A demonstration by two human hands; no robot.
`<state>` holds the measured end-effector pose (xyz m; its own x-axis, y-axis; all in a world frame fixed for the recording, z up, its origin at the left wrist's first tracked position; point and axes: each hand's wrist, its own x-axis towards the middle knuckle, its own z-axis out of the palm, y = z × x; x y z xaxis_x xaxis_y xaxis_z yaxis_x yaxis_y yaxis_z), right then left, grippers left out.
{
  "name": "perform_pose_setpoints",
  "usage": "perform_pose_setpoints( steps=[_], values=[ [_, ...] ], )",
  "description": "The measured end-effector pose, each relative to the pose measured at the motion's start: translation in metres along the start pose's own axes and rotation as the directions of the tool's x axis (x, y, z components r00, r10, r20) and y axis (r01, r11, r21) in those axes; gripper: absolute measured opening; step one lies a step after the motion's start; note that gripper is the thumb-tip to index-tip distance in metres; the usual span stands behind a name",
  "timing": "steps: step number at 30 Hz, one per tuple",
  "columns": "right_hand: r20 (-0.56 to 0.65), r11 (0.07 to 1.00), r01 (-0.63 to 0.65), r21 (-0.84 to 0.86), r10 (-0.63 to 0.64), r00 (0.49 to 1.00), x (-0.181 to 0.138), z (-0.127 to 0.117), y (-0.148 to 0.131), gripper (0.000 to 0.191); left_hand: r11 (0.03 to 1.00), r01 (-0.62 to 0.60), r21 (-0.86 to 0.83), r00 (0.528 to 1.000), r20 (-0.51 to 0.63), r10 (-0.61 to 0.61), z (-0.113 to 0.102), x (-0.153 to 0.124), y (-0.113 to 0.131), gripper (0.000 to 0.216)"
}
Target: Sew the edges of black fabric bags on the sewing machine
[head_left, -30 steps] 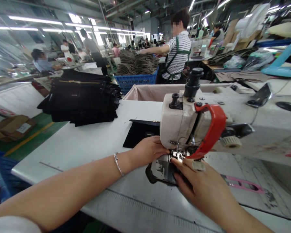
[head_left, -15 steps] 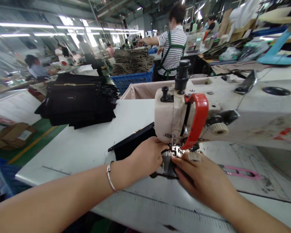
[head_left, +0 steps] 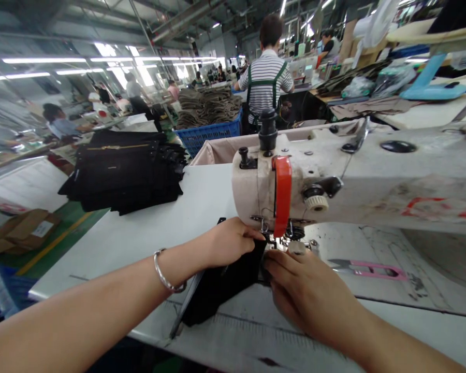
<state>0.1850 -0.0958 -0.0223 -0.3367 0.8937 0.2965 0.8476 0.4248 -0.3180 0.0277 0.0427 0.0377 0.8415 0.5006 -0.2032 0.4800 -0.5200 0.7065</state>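
Observation:
A cream sewing machine (head_left: 334, 176) with a red guard (head_left: 282, 194) stands on the white table (head_left: 140, 233). A black fabric piece (head_left: 221, 285) lies under its needle and hangs toward the table's near edge. My left hand (head_left: 227, 241), with a silver bracelet on the wrist, grips the top edge of the black piece left of the needle. My right hand (head_left: 306, 290) presses on the same piece right at the presser foot, fingers closed against it.
A stack of black fabric pieces (head_left: 124, 168) sits at the table's far left. Pink thread snips (head_left: 373, 269) lie right of the needle. A blue basket (head_left: 213, 132) of grey pieces stands behind, with a person in a striped shirt (head_left: 266, 77) beside it. Cardboard boxes (head_left: 19, 233) lie on the floor.
The black piece has been turned and drawn toward me, from lying behind the needle to hanging over the near edge. Both hands stayed at the needle. My view shifted right.

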Motion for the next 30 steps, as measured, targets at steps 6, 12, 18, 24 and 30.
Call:
perform_pose_setpoints(
  steps=[6, 12, 18, 24, 30],
  values=[
    [-0.026, 0.997, 0.073, -0.02, -0.073, 0.997, -0.002, 0.0, 0.001, 0.051, 0.995, -0.012, 0.096, 1.0, -0.013, 0.013, 0.005, -0.006, -0.001, 0.042],
    [-0.001, 1.0, -0.012, 0.015, 0.012, 1.0, 0.0, -0.001, -0.002, 0.034, 0.959, -0.07, 0.274, 0.993, -0.071, 0.092, 0.009, -0.006, 0.003, 0.039],
    [-0.026, 1.0, -0.014, 0.024, 0.015, 1.0, -0.003, -0.003, -0.002, 0.035, 0.826, -0.117, 0.552, 0.976, -0.089, 0.198, 0.036, -0.018, 0.009, 0.034],
    [-0.001, 1.0, -0.026, 0.003, 0.026, 1.0, -0.003, -0.001, -0.001, 0.036, 0.839, -0.078, 0.538, 0.959, -0.191, 0.211, 0.056, -0.026, 0.007, 0.035],
    [-0.02, 1.0, -0.002, -0.017, 0.002, 1.0, -0.006, -0.001, 0.003, 0.042, 0.906, -0.124, 0.405, 0.963, -0.172, 0.208, 0.043, -0.025, 0.01, 0.026]
  ],
)
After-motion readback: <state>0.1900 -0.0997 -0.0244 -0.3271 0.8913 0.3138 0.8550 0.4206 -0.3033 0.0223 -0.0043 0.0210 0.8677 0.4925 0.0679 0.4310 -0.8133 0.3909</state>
